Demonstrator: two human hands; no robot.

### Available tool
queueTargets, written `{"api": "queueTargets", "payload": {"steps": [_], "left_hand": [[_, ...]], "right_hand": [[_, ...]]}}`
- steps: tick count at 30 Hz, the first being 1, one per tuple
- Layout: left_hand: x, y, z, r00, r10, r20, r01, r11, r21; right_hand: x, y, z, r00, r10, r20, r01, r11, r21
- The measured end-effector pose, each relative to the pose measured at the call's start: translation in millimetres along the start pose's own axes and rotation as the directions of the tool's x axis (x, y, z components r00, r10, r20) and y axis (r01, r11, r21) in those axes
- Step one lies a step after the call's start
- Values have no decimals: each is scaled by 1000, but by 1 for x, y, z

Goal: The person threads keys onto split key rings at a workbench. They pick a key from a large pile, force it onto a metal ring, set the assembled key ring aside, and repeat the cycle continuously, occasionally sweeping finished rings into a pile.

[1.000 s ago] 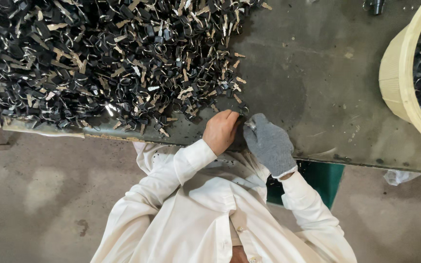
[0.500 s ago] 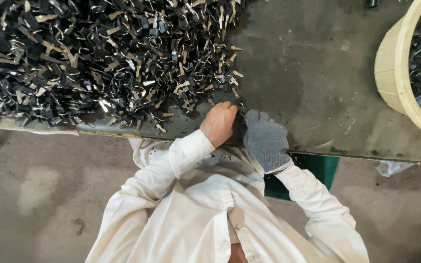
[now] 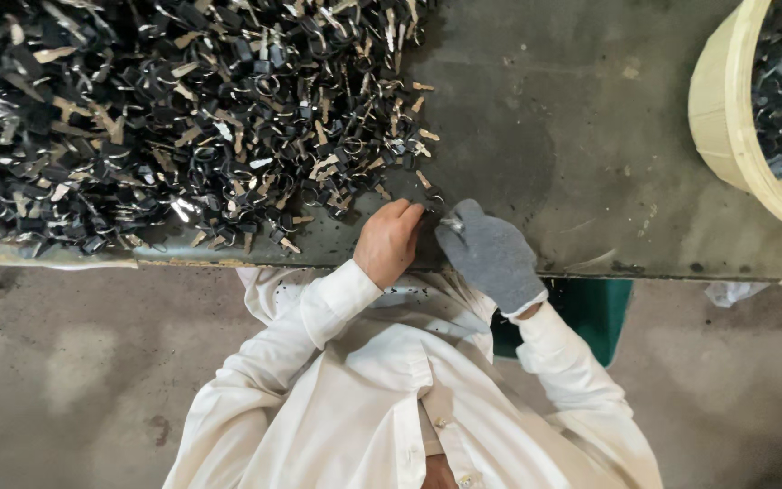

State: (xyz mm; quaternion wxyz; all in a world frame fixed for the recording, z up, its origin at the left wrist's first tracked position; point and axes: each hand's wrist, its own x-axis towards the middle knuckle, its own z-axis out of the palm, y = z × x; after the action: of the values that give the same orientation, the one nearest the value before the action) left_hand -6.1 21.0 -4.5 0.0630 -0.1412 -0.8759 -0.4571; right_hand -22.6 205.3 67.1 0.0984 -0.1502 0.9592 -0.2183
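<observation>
Standing at the near edge of the dark grey tabletop [image 3: 572,136], a person in a white shirt [image 3: 382,398] has both hands together just past the rim. The left hand [image 3: 389,243] is bare, its fingers curled in and pinched on a small metal piece [image 3: 445,220]; the right hand [image 3: 491,254], in a grey knit glove, closes on the same piece from the other side, so the two hands touch around it. The piece is tiny, pale and shiny where it shows between the fingertips, and most of it is hidden, so its shape cannot be told. Just beyond the left hand a great heap of small parts [image 3: 165,118] covers the left half of the tabletop, black loops tangled with pale tan strips. At the far right stands a cream tub [image 3: 726,118], holding more dark parts.
</observation>
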Motion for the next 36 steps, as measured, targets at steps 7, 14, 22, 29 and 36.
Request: {"api": "queueTargets", "payload": {"steps": [7,14,22,29,36], "left_hand": [[6,1,-5,998,25,51,-24,999,-21],[5,0,-4,997,49,64,-49,999,1],[2,-6,0,1000,26,5,-25,999,-48],[0,4,-1,992,112,64,-118,988,99],[6,-8,16,984,102,-146,-122,983,-138]], "right_hand": [[5,-16,4,999,24,-47,-31,986,-166],[15,-16,5,1000,-3,-15,-1,964,-266],[-3,-16,-4,981,-184,-64,167,963,-210],[4,-19,1,990,-139,-29,131,970,-203],[-7,-7,-3,997,-1,80,3,1000,-28]]}}
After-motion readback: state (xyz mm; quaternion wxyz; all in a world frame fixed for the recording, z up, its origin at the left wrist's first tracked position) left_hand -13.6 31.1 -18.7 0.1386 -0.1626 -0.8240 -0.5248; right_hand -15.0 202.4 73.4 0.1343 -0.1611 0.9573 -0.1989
